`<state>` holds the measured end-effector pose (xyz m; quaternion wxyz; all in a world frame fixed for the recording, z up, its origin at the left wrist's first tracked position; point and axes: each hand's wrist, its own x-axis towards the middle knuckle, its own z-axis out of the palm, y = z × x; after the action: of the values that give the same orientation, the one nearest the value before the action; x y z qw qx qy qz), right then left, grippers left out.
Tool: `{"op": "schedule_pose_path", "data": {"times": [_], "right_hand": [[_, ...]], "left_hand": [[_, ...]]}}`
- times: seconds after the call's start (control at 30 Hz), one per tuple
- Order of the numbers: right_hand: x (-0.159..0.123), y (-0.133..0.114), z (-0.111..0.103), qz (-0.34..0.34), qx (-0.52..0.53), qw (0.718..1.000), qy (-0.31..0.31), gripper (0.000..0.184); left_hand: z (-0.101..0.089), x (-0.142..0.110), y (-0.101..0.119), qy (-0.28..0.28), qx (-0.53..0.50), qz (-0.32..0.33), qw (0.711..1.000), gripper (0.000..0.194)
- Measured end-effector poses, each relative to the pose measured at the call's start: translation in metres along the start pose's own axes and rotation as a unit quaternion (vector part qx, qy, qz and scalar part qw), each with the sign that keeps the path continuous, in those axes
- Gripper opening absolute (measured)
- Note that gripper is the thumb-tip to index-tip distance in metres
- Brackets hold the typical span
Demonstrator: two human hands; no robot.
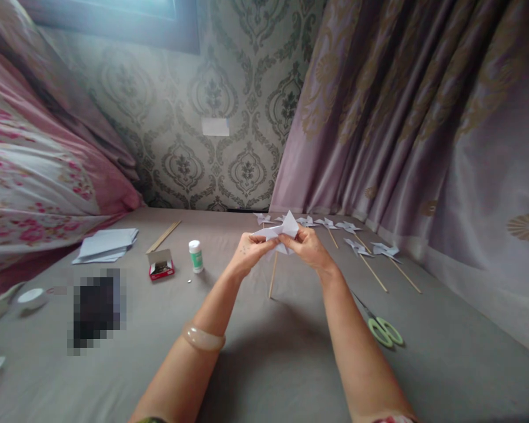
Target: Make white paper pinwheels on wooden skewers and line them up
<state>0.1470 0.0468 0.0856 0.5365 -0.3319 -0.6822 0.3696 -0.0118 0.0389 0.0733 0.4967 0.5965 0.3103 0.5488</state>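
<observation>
Both my hands hold a white paper pinwheel (286, 226) above the grey sheet. A thin wooden stick (273, 276) slants down from it, its lower end at the sheet. My left hand (249, 254) pinches the pinwheel's left side with thumb and fingers. On the other side my right hand (310, 247) grips it, thumb close to the middle. Fingers partly cover the centre, so how the stick joins the paper is hidden. Several finished-looking pinwheels (385, 251) on sticks lie beyond and to the right of my right hand.
Green-handled scissors (385, 332) lie beside my right forearm. On the left are a glue bottle (196, 257), a small open red box (161, 267), loose wooden sticks (164, 237), a stack of white paper (106, 245) and a white roll (32, 299). Curtains (379, 117) hang at the right.
</observation>
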Motion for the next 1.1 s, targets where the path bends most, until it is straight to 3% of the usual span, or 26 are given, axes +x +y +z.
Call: {"op": "schedule_pose_path", "data": {"times": [0.3, 0.63, 0.77, 0.9, 1.1], "right_hand": [[-0.001, 0.0, -0.011, -0.002, -0.001, 0.999, -0.042, 0.025], [-0.002, 0.002, -0.014, 0.014, 0.014, 0.999, -0.038, 0.031], [0.0, 0.007, -0.014, 0.024, 0.021, 0.999, -0.019, 0.034], [0.003, 0.015, -0.017, 0.047, 0.044, 0.997, 0.035, 0.037], [0.005, 0.032, -0.021, 0.106, 0.077, 0.984, 0.125, 0.037]], "left_hand": [[0.012, -0.003, 0.006, 0.018, 0.025, 0.012, 0.999, 0.028], [0.015, -0.002, 0.002, 0.024, 0.025, 0.0, 0.999, 0.028], [0.016, 0.0, -0.002, 0.031, 0.011, -0.01, 0.999, 0.03], [0.019, -0.003, -0.012, -0.018, -0.002, -0.041, 0.999, 0.036], [0.016, -0.019, -0.055, -0.042, 0.05, -0.173, 0.983, 0.039]]}}
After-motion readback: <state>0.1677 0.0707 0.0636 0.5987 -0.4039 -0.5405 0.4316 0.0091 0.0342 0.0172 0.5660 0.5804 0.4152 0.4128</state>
